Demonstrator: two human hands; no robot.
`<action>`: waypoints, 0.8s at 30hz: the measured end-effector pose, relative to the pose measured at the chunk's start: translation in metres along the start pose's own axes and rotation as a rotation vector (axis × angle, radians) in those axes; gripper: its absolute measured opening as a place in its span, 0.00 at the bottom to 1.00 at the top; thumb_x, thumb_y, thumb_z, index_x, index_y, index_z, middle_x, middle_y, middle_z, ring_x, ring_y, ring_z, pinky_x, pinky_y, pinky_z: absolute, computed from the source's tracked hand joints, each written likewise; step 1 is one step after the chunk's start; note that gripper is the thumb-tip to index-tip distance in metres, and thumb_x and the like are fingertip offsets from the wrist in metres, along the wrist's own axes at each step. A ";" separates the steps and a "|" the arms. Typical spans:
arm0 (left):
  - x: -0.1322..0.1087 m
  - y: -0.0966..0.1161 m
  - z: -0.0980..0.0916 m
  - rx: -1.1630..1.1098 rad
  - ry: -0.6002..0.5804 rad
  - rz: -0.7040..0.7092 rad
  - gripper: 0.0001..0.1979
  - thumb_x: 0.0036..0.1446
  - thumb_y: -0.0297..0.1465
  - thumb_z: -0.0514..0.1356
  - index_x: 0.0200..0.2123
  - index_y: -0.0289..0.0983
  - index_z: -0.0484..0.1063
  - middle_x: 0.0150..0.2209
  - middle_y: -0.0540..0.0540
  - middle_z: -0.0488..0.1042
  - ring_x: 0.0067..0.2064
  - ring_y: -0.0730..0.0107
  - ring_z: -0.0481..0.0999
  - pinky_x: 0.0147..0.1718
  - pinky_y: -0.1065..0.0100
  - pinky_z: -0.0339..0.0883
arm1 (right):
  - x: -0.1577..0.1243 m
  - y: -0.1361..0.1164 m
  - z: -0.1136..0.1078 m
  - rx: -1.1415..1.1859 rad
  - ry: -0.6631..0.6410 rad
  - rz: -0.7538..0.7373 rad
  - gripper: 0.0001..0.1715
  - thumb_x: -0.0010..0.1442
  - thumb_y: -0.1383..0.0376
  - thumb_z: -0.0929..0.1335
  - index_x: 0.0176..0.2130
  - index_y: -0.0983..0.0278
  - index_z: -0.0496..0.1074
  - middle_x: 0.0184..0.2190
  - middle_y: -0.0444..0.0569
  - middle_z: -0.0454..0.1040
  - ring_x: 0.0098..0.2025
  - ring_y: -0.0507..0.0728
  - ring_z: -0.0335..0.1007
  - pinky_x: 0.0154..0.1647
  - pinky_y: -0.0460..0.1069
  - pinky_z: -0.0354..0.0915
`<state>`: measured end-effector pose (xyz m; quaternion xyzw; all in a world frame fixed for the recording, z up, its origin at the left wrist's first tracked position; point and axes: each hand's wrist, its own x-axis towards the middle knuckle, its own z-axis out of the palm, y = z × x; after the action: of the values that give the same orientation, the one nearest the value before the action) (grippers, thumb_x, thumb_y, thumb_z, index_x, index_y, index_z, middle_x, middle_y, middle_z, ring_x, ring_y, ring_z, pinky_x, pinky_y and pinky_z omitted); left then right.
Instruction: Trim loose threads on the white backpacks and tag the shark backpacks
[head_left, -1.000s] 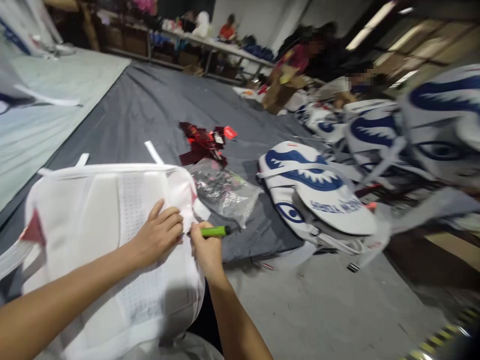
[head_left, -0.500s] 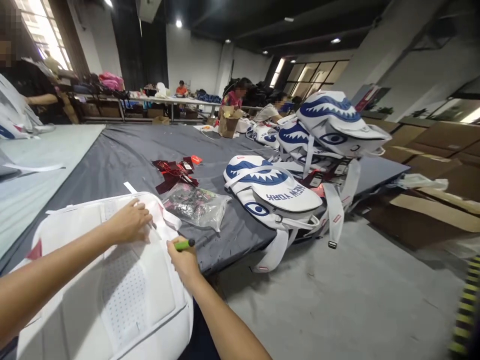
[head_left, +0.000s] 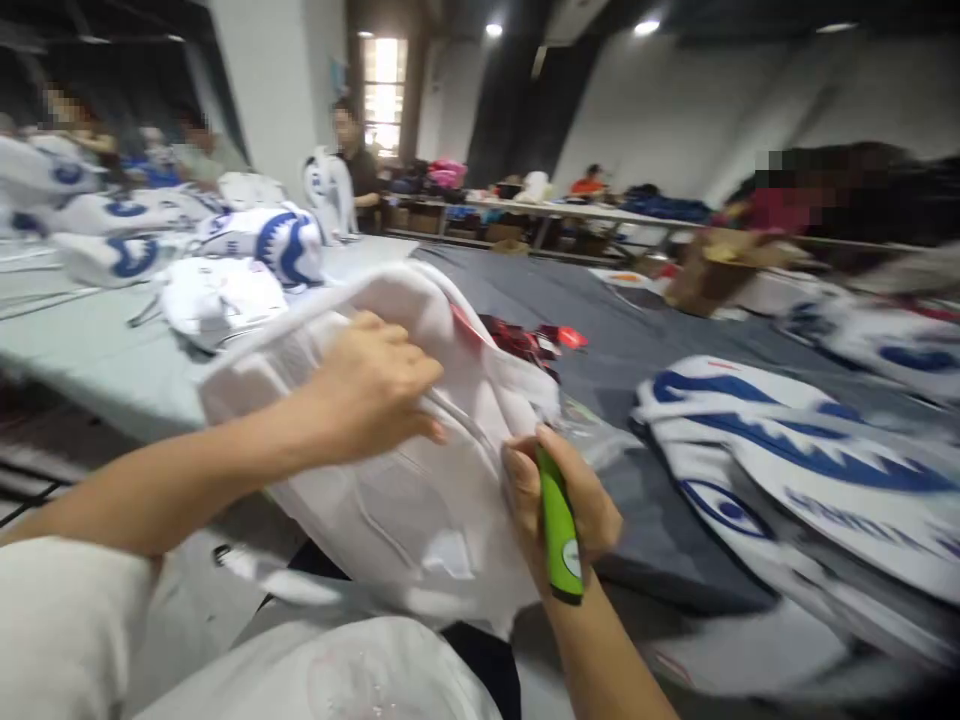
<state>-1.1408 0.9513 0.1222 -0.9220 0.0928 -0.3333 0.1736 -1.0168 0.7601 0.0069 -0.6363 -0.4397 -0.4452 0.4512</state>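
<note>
A white bag [head_left: 450, 500] is tilted up in front of me, its inside or back side facing me, with a red label near its top edge. My left hand [head_left: 367, 390] grips the upper part of the bag with curled fingers. On the bag's right edge, my right hand [head_left: 559, 490] is closed round a green-handled tool [head_left: 557, 530] and also pinches the fabric. The tool's handle points down toward my wrist; its tip is hidden. Motion blurs much of the bag.
White and blue bags [head_left: 810, 470] lie on the grey-covered table [head_left: 600, 340] at the right. More bags [head_left: 225, 300] stand on a pale table at the left. Dark red straps [head_left: 517, 340] lie behind my bag. Several people work farther back.
The view has swung to the left. The white bag, which lay flat on the table, is now lifted and tilted. The green tool now points downward in my right hand.
</note>
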 end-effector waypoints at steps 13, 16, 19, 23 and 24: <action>-0.030 0.004 0.081 0.098 -0.252 -0.100 0.10 0.65 0.36 0.49 0.35 0.45 0.68 0.61 0.58 0.69 0.63 0.73 0.68 0.59 0.73 0.64 | -0.078 0.020 0.082 0.094 -0.197 -0.184 0.28 0.61 0.72 0.71 0.60 0.62 0.68 0.43 0.54 0.81 0.42 0.62 0.80 0.45 0.55 0.74; -0.012 -0.012 0.094 0.137 -0.330 -0.168 0.10 0.60 0.42 0.54 0.36 0.42 0.67 0.64 0.53 0.66 0.64 0.71 0.67 0.55 0.76 0.65 | -0.076 0.013 0.097 0.148 -0.203 -0.117 0.23 0.61 0.70 0.71 0.55 0.61 0.71 0.40 0.52 0.82 0.39 0.61 0.80 0.43 0.55 0.74; 0.002 -0.022 0.124 0.078 -0.435 -0.164 0.11 0.58 0.41 0.56 0.38 0.42 0.69 0.49 0.58 0.76 0.48 0.79 0.78 0.41 0.83 0.67 | -0.085 0.001 0.096 0.169 -0.195 0.056 0.16 0.62 0.70 0.69 0.50 0.60 0.73 0.38 0.52 0.81 0.38 0.61 0.80 0.43 0.56 0.74; 0.008 -0.025 0.163 -0.076 -0.503 -0.094 0.24 0.52 0.37 0.64 0.52 0.37 0.68 0.49 0.46 0.76 0.48 0.66 0.79 0.43 0.73 0.72 | -0.090 -0.010 0.086 0.201 -0.277 0.095 0.11 0.64 0.70 0.67 0.47 0.61 0.73 0.36 0.51 0.82 0.38 0.59 0.80 0.44 0.56 0.73; 0.007 -0.026 0.170 -0.117 -0.514 -0.064 0.28 0.51 0.36 0.65 0.56 0.37 0.66 0.51 0.41 0.75 0.50 0.62 0.77 0.45 0.69 0.72 | -0.088 -0.009 0.086 0.221 -0.306 0.087 0.12 0.64 0.71 0.67 0.47 0.62 0.73 0.36 0.51 0.81 0.38 0.58 0.80 0.44 0.55 0.73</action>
<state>-1.0244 1.0175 0.0146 -0.9874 0.0356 -0.0875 0.1271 -1.0295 0.8314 -0.0931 -0.6615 -0.5214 -0.2722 0.4652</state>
